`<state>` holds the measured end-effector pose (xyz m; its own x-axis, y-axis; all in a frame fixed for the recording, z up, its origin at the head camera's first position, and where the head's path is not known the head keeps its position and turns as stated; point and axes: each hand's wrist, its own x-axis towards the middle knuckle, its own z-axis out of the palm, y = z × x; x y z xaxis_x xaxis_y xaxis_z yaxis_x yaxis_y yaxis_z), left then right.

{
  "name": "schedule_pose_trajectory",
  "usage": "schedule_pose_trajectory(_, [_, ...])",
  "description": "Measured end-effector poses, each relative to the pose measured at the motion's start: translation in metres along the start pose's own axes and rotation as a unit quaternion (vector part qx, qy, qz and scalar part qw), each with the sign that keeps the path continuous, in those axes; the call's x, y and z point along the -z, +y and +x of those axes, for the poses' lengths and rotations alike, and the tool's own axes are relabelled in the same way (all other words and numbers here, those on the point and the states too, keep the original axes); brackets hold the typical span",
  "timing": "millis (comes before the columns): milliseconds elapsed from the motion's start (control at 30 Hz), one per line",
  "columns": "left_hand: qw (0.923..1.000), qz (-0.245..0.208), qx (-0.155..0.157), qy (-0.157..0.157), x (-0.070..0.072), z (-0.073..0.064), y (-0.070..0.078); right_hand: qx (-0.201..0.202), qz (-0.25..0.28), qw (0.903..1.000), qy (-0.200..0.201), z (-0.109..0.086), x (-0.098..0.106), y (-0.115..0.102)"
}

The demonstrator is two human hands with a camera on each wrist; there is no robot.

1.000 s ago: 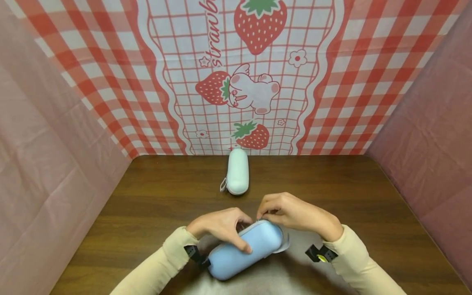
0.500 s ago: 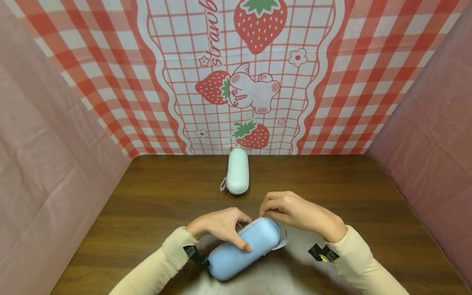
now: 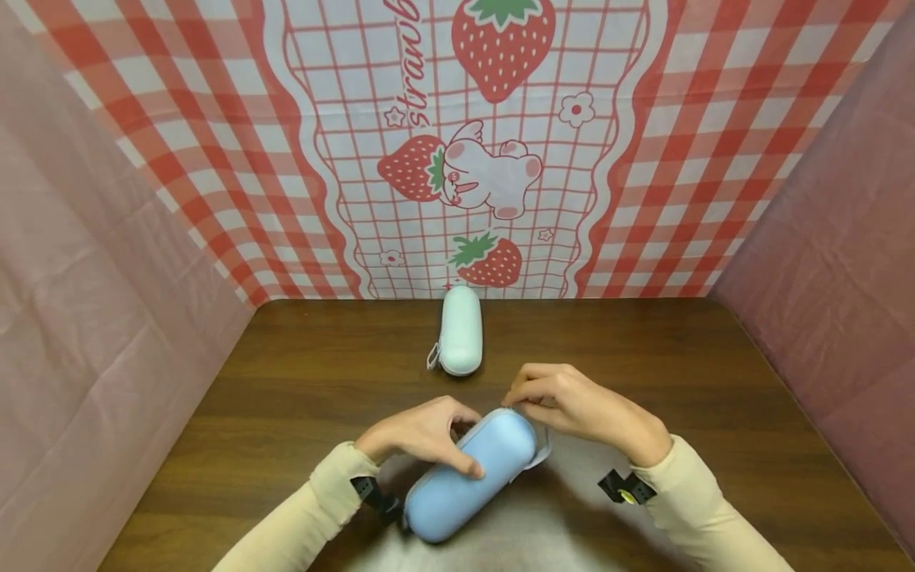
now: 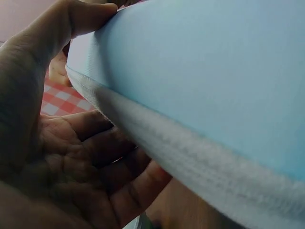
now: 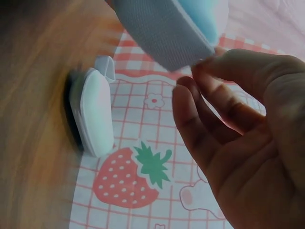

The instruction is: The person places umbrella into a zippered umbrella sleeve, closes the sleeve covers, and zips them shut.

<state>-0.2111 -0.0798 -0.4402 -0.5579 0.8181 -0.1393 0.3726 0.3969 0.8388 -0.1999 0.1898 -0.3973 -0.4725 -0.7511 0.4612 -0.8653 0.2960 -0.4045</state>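
A light blue hard-shell zip glasses case (image 3: pixel 465 488) lies slantwise at the table's front, its far right end raised towards my right hand. My left hand (image 3: pixel 418 433) holds it, thumb over the blue shell and fingers behind the seam. In the left wrist view the pale zip band (image 4: pixel 157 129) runs along the case's edge, the curled fingers below it. At the far end, the thumb and forefinger of my right hand (image 3: pixel 575 405) pinch the zipper pull, which their tips hide. A pale strap loop (image 3: pixel 541 454) hangs off that end.
A pale mint zip case (image 3: pixel 462 330) with a small wrist loop (image 3: pixel 433 357) lies at the back of the brown wooden table (image 3: pixel 629 349). Behind it hangs a red-and-white strawberry cloth (image 3: pixel 500 159); pink cloth walls (image 3: pixel 822 278) stand at both sides.
The blue case's far end has swung up and slightly left, making it steeper. My right hand has moved a little up with it, still pinching. My left hand keeps its hold.
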Motion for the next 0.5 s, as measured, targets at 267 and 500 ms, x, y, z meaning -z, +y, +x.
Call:
schedule_pose_trajectory(267, [0.9993,-0.035,-0.007,0.009,-0.0022,0.0015,0.0008,0.018,-0.032,0.998,0.051,0.0034,-0.0044,0.0022])
schedule_pose_trajectory(500, [0.9981,-0.05,0.003,0.037,-0.0047,0.0023,0.0022,0.026,-0.047,0.996,0.072,0.0043,-0.0046,0.0038])
